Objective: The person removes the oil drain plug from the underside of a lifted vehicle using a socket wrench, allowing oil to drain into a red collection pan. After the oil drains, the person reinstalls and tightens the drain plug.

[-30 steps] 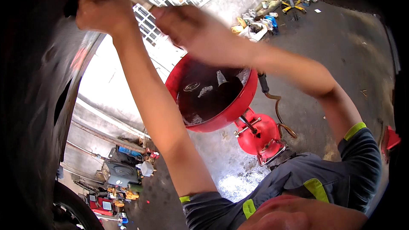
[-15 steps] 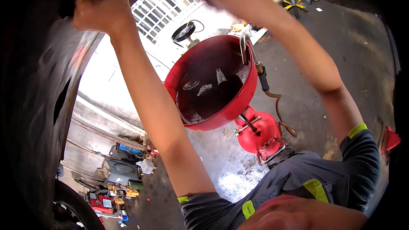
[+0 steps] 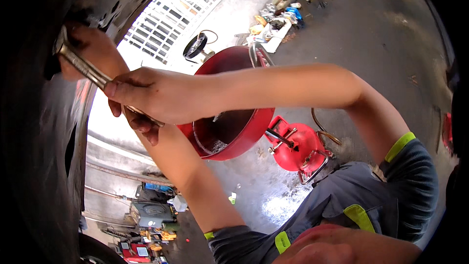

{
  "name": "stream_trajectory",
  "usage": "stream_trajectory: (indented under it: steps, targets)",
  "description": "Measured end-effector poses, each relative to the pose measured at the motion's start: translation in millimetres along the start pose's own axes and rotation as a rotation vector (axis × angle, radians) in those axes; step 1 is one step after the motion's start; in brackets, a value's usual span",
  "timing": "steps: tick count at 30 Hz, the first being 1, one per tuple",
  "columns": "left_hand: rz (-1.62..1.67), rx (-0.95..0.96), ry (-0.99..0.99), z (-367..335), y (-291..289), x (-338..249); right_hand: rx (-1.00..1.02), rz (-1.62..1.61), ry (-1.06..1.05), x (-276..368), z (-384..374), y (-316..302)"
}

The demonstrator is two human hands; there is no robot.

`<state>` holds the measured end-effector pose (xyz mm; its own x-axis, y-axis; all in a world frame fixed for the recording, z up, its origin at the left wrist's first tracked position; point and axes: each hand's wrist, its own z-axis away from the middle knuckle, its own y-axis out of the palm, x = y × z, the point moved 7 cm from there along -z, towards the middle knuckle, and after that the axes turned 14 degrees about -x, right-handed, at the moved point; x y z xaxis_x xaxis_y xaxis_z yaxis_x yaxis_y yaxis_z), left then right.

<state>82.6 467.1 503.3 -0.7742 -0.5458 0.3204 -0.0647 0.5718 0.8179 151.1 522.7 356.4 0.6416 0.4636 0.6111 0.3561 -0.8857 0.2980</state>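
Note:
A long shiny metal wrench [image 3: 85, 66] slants across the left of the view. My right hand [image 3: 161, 93] is wrapped round its handle, crossing over my left forearm. The wrench's head lies in front of my left hand [image 3: 100, 51], up against the dark underside of a vehicle [image 3: 36, 117]. My left fingers are curled in shadow there; what they hold is hidden. Below and beyond my arms stands a red round drain pan [image 3: 239, 139] with dark liquid in it, partly covered by my right forearm.
The pan's red tank [image 3: 298, 146] stands on the floor, with a brown hose [image 3: 330, 137] beside it. Tools and cases [image 3: 151, 210] crowd the wall at lower left. A tyre [image 3: 97, 252] shows at the bottom left. Rubbish [image 3: 273, 24] lies by the far wall.
My right hand has come down and left from the top edge, and the wrench now shows in it. My left hand sits lower and further left in view.

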Motion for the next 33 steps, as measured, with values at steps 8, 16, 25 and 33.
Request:
stream_trajectory:
  steps: [8,16,25,33]
  targets:
    - [0.035,0.180,0.234,6.6,8.0,-29.6,-0.451,0.989,-0.620,102.6,4.0,-109.8]
    - [0.188,-0.137,0.293,17.1,15.5,18.9,-0.340,0.450,-0.723,-0.3,-12.8,-28.7]
    - [0.044,0.159,0.162,22.9,6.0,-8.4,-0.136,0.578,-0.088,25.0,-6.1,-73.9]
    - [0.048,0.148,0.270,16.6,12.1,-23.7,-0.219,0.911,-0.558,90.9,-23.0,-109.2]
